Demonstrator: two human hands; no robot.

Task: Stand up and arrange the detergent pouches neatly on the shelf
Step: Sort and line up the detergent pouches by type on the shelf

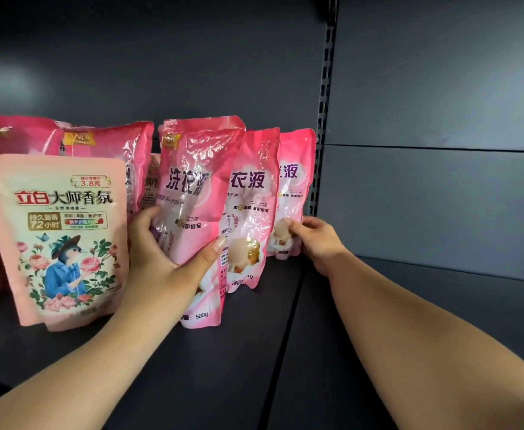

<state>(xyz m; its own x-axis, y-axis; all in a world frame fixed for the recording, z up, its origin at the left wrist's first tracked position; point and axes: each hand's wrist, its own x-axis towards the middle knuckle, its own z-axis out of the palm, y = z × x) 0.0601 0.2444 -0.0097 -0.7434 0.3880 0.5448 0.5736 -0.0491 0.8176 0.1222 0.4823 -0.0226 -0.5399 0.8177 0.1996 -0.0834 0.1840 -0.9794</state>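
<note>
Left hand (164, 252) grips front pink pouch (198, 193) upright on shelf (254, 352); right hand (316, 240) pinches rear pouch (294, 181).

The shelf (254, 367) and its back panel (425, 88) are dark charcoal grey, plain and matt. Three upright detergent pouches are glossy bright pink with white cloud-like patches and purple lettering: the front pouch (197, 187), the middle pouch (254, 193) and the rear pouch (294, 181). The pale peach-pink pouch (56, 231) shows red and dark lettering, pink roses with green leaves, and a figure in blue dress and hat. Behind it, another bright pink pouch (99, 138) bears a gold badge.
</note>
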